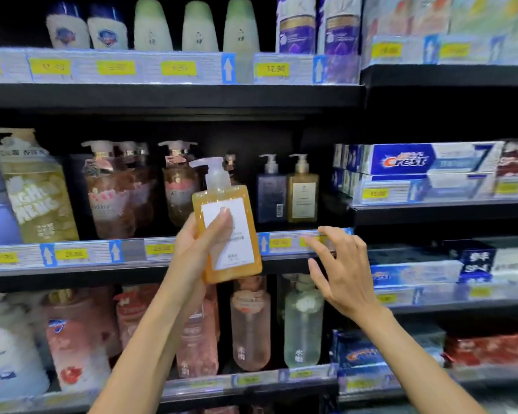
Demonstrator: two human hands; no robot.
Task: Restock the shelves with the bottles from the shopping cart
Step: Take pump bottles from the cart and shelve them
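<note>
Left hand (199, 243) clasped round orange pump bottle (226, 225) before middle shelf (72, 264); right hand (340, 270) spread, holding nothing.

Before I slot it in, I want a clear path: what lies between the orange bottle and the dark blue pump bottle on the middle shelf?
In the head view, nothing stands between the orange pump bottle and the dark blue pump bottle: only dark shelf gap.
</note>
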